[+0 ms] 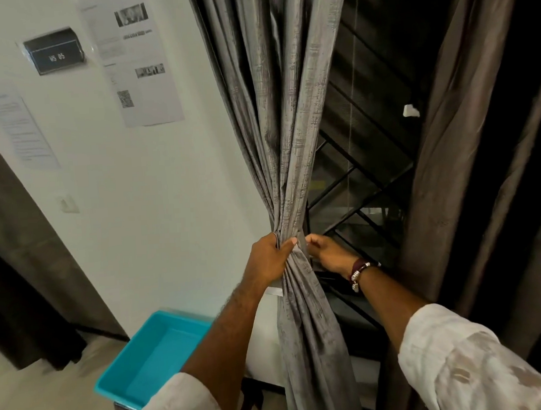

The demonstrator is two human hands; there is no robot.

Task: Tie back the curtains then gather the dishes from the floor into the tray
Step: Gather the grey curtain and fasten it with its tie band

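the grey curtain (287,159) hangs in shiny vertical folds, bunched to a narrow waist mid-scene. the left hand (271,258) wraps its grip round the bunch; the right hand (327,253) pinches something pale behind it, hard to make out. 1 empty teal tray (151,354) sits near left, partly hidden by the forearm.

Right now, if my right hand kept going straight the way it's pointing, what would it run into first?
Most likely the gathered grey curtain. Your right hand points left toward the bunch that your left hand grips, and its fingers look nearly on the fabric already, though depth is unclear.
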